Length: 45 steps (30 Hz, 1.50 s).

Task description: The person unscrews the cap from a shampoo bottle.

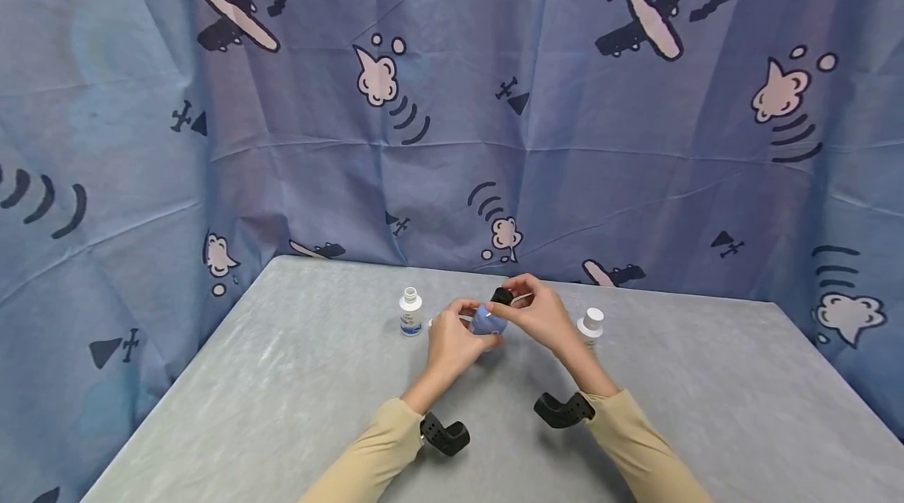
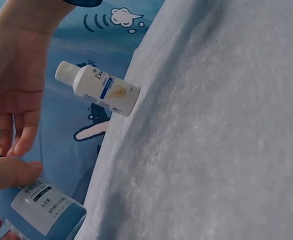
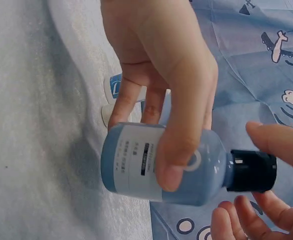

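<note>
Head view: your left hand (image 1: pixel 454 342) grips the blue bottle (image 1: pixel 486 322), right hand (image 1: pixel 544 316) fingers around its black cap (image 1: pixel 502 297), pinch unclear; cap work likely midway, beside uncapped white bottle (image 1: pixel 410 315), capped white bottle (image 1: pixel 590 326)

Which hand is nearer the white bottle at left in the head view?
Left. The left hand is just right of the white bottle, gripping the blue bottle; the right hand is farther right, by the blue bottle's black cap.
</note>
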Motion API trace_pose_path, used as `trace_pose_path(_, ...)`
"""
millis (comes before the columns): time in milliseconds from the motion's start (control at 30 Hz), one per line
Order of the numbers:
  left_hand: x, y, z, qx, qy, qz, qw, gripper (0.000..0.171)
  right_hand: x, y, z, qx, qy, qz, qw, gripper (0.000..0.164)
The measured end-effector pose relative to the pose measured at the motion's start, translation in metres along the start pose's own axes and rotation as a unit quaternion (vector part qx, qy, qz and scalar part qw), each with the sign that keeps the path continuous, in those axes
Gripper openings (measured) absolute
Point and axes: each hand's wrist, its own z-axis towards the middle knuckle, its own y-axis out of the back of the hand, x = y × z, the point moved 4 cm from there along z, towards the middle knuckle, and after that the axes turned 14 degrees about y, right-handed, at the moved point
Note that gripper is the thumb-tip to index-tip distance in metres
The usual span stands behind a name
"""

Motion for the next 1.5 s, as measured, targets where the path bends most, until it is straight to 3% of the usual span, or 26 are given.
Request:
trace_pose_path(233, -0.004, 0.000, -0.001, 0.009, -0.018, 0.003, 0.9998, 0.051, -0.001, 0.001, 0.001, -0.015, 0.003, -0.001, 1.000, 0.037)
trace_pose_path(500, 0.001, -0.006, -0.002, 0.078, -0.047, 0.004, 0.9958, 0.053, -0.003, 0.003, -0.002, 0.016, 0.026, 0.009, 0.999, 0.035)
trace_pose_path(633, 0.002, -0.006, -0.002, 0.096, -0.060, 0.000, 0.9936, 0.052, -0.001, 0.004, -0.003, 0.024, 0.035, 0.016, 0.999, 0.037)
trace_pose_path(1033, 0.006, -0.003, -0.001, 0.119, -0.047, -0.001, 0.9918, 0.053, 0.001, 0.002, -0.010, 0.081, 0.138, 0.076, 0.984, 0.044)
trace_pose_path(1133, 0.007, -0.003, -0.002, 0.116, -0.039, -0.002, 0.9924, 0.055, 0.001, 0.002, -0.013, 0.069, 0.125, 0.074, 0.987, 0.047)
trace_pose_path(1333, 0.004, -0.001, -0.004, 0.090, -0.044, 0.019, 0.9948, 0.053, 0.002, 0.004, -0.014, -0.008, 0.024, 0.009, 1.000, 0.044)
trace_pose_path(1500, -0.001, -0.003, -0.004, 0.066, -0.068, 0.050, 0.9942, 0.051, 0.003, 0.003, -0.013, -0.009, -0.013, -0.042, 0.999, 0.046)
